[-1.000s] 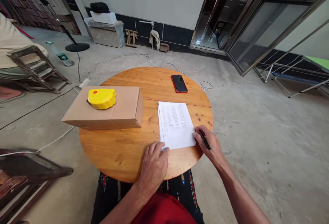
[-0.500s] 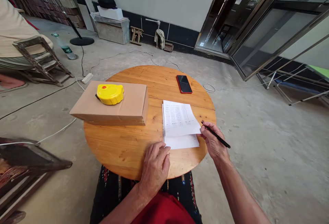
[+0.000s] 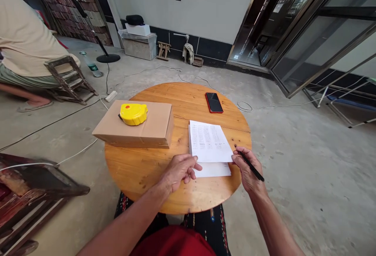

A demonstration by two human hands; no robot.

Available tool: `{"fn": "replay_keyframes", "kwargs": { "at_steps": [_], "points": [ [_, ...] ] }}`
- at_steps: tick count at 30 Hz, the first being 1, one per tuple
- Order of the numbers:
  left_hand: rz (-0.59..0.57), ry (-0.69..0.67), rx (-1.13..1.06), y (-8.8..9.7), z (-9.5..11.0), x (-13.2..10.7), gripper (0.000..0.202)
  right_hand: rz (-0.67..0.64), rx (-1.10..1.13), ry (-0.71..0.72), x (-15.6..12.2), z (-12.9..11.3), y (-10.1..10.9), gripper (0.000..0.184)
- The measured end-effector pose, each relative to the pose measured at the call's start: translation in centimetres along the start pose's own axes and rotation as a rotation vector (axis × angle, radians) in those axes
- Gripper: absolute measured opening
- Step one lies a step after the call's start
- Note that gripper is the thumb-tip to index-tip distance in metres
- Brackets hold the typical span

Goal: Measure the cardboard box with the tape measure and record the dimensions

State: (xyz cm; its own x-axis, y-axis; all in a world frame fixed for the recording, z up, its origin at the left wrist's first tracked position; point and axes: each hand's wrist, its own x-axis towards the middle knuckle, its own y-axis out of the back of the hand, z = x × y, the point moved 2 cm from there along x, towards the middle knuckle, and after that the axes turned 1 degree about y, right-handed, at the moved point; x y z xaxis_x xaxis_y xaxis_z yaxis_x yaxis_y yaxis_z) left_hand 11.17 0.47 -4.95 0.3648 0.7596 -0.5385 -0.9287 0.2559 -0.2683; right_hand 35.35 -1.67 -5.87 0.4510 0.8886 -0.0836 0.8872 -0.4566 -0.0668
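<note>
A handwritten sheet of paper (image 3: 207, 138) lies over other white sheets (image 3: 214, 169) on the round wooden table, its lower edge lifted a little. At its lower left corner, my left hand (image 3: 180, 171) has the thumb and a finger closed on the paper, the other fingers curled below. My right hand (image 3: 249, 166) pinches the lower right corner and also holds a black pen (image 3: 251, 164) slanting across the fingers. Both hands are near the table's front edge.
A cardboard box (image 3: 138, 128) with a yellow tape measure (image 3: 133, 114) on top stands at the left of the table (image 3: 141, 173). A phone in a red case (image 3: 214, 102) lies at the back right. A seated person (image 3: 26, 40) and a plastic bottle (image 3: 91, 66) are at the far left.
My left hand has moved from resting on the table edge up to the sheet's lower left corner. The sheet's right corner has come down and the page lies straighter. The view has shifted slightly.
</note>
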Motion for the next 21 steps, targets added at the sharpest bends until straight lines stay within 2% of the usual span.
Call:
{"fn": "replay_keyframes", "kwargs": {
  "at_steps": [7, 12, 14, 17, 19, 21],
  "points": [
    [0.032, 0.046, 0.209, 0.0, -1.2, 0.5, 0.034, -0.055, -0.182, 0.111, 0.0, 1.1, 0.5, 0.031],
    [0.094, 0.019, 0.390, 0.8, -1.1, -0.6, 0.027, -0.067, -0.354, 0.170, -0.1, 1.9, 0.6, 0.033],
    [0.222, -0.172, 0.568, 0.8, -1.2, -1.7, 0.021, -0.073, -0.409, 0.182, -0.2, 2.2, 0.6, 0.032],
    [0.402, -0.680, 0.995, -0.6, -2.0, -3.5, 0.016, -0.084, -0.492, 0.229, -0.3, 2.5, 0.6, 0.030],
    [0.402, -0.905, 1.232, -2.0, -3.4, -4.0, 0.025, -0.102, -0.535, 0.263, -0.4, 2.6, 0.6, 0.029],
    [0.364, -0.982, 1.375, -3.0, -4.9, -3.7, 0.033, -0.115, -0.577, 0.283, -0.4, 2.6, 0.7, 0.029]
  ]
}}
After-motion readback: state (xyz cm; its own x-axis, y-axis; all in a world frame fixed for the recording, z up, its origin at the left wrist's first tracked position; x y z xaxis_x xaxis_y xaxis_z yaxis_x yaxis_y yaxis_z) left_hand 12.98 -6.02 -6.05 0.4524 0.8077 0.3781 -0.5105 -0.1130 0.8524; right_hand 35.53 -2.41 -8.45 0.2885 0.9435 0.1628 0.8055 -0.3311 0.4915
